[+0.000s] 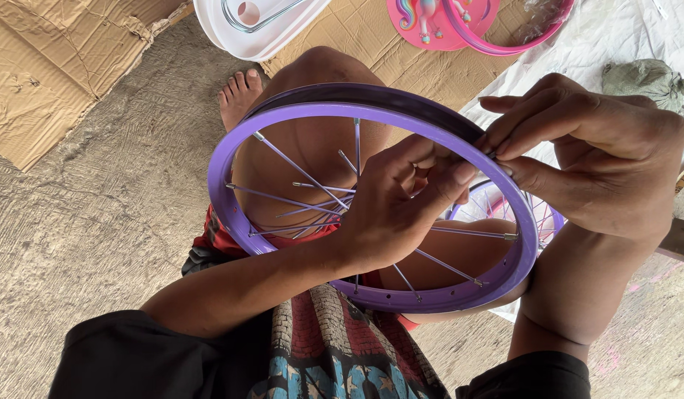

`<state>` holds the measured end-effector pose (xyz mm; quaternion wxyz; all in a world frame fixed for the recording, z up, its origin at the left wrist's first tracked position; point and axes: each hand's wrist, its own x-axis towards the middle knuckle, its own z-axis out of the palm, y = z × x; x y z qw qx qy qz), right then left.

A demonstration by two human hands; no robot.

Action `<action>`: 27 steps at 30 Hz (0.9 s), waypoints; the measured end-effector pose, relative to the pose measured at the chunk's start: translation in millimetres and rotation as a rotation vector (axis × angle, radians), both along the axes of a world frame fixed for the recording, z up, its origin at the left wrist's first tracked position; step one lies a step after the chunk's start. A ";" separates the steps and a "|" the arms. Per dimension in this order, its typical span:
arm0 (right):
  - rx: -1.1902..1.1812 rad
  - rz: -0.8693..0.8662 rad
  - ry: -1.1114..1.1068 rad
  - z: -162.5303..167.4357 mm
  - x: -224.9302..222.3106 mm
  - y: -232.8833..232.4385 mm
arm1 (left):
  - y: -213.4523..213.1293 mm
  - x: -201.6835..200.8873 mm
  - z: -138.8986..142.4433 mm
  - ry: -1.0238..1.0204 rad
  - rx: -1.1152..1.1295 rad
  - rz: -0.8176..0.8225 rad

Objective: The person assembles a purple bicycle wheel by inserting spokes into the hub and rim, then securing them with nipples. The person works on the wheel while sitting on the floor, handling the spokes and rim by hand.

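Purple rim (pixel 298 118) of a small wheel rests tilted across my bare knees, seen from above as I sit on a rough concrete floor (pixel 98 214). My left hand (pixel 397 210) reaches through the middle of the wheel, among thin silver spokes (pixel 294 166) that fan out to the rim, and its thumb and fingers curl up narrowly against the inner edge at the upper right. My right hand (pixel 600 155) comes from outside, fingers drawn close together, pinching that same stretch of rim, so the fingertips of both hands almost meet there (I cannot tell whether some small part sits between them). A few spokes hang loose near the hub, which my left hand hides. Behind the rim, low on the right, part of a second purple wheel (pixel 504 207) shows through. My foot (pixel 238 92) pokes out beyond the rim at the top. Flattened cardboard (pixel 54 66) lies on the floor at the upper left, and a white plastic part (pixel 246 37) and a pink plastic piece (pixel 460 33) lie at the top edge. A white sheet (pixel 615 44) covers the floor at the upper right, with a grey-green cloth bundle (pixel 645 77) on it.
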<state>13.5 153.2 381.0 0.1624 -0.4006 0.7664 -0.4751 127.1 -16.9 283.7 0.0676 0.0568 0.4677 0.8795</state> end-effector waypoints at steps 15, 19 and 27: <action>-0.012 -0.004 -0.001 -2.5 2.3 1.7 | -2.3 -5.2 2.5 -0.087 0.025 -0.111; -0.010 -0.013 0.004 -3.3 1.8 2.5 | -1.8 -5.5 0.8 0.077 -0.032 0.015; -0.052 -0.024 -0.009 -6.3 3.7 1.0 | -4.4 -5.7 6.8 -0.068 -0.018 -0.066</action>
